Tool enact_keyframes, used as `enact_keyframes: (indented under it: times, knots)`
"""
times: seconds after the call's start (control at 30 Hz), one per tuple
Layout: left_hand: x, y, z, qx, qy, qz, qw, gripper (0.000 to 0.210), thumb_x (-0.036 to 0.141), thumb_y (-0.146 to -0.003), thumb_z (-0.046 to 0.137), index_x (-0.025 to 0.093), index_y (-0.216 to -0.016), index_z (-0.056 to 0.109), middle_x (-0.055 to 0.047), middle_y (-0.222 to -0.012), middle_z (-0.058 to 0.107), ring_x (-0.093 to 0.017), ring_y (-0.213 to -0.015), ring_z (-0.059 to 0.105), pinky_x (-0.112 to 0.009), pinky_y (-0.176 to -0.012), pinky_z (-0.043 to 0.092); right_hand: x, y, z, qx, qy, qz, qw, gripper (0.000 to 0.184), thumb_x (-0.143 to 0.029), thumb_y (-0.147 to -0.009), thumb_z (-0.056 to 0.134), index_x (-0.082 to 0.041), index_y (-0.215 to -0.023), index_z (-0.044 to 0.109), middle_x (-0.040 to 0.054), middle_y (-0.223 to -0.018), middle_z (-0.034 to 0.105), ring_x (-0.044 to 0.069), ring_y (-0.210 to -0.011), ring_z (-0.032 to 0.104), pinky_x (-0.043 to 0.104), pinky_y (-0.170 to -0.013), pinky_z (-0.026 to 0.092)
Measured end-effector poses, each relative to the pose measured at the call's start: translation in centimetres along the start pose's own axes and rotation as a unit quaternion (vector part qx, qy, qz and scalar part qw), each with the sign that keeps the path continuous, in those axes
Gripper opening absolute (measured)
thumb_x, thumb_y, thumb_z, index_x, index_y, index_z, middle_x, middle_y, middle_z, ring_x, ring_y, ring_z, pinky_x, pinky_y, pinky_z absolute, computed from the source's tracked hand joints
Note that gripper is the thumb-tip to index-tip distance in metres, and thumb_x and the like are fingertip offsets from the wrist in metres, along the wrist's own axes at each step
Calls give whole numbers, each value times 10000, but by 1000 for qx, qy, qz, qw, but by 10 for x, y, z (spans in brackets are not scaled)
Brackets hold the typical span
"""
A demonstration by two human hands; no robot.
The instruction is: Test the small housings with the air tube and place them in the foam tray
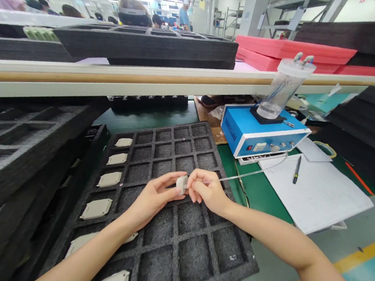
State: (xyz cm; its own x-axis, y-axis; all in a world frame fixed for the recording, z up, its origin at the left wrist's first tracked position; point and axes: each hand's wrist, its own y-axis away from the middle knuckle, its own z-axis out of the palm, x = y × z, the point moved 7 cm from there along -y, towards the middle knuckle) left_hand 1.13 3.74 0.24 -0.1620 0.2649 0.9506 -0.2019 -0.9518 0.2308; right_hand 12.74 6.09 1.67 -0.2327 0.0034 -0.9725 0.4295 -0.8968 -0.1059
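Between the thumb and fingers of my left hand [157, 194] is a small off-white plastic part [181, 184], held above the middle of a black foam tray [176, 217]. My right hand [210, 190] pinches the end of a thin clear tube [252, 175] against the part's right side; the tip is hidden by my fingers. From there the tube runs right to the front of a blue box-shaped machine [240, 131]. Several flat beige parts [96, 208] lie in the tray's left column, some partly covered by my left forearm.
A clear cylinder [280, 91] stands on the machine. On the right, a black pen [297, 170] lies on white paper [320, 190]. Black foam trays [28, 145] are stacked at left. A shelf edge [179, 77] crosses behind, carrying black foam [149, 46] and red foam [295, 49].
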Motion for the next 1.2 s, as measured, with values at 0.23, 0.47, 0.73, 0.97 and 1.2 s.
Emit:
enact_keyframes:
  times: [0.23,0.47,0.73,0.97,1.2]
  knots:
    - [-3,-1,-1,-8,2,-2,1000,365,275,-709,731,217,-1065,674,-55,-1072,664,-172,-920,598,-292,-827,510,0,1,-1,1,-2,3,1000,85,-154,-641,443,-163,-618,524,-62,-381,487,59,-315,353,176,-357,269]
    - [-3,-1,-2,-4,5,0,1000,369,280,-687,749,224,-1045,686,-50,-1076,667,-163,-896,596,-273,-790,517,0,0,0,0,-9,4,1000,77,-156,-644,452,-163,-615,523,-61,-384,493,57,-317,355,175,-356,270]
    - [-5,-3,-1,-19,8,1,1000,364,280,-709,734,237,-1065,675,-42,-1068,667,-164,-917,595,-271,-802,516,3,-1,0,1,-12,14,1000,81,-151,-633,444,-162,-618,523,-70,-378,488,49,-311,351,164,-347,263]
    - [-6,-4,-2,-20,5,-1,1000,363,284,-715,729,242,-1070,669,-35,-1058,664,-167,-934,592,-269,-813,511,2,-1,0,-1,-16,9,1000,80,-153,-640,447,-161,-622,524,-69,-382,491,49,-311,351,166,-348,269]
    - [-6,-2,-3,-14,-7,-5,1000,374,294,-718,725,227,-1080,659,-42,-1059,666,-170,-932,590,-287,-829,513,1,0,1,-7,-18,4,1000,83,-143,-647,446,-160,-621,523,-68,-387,489,47,-319,351,169,-364,279]
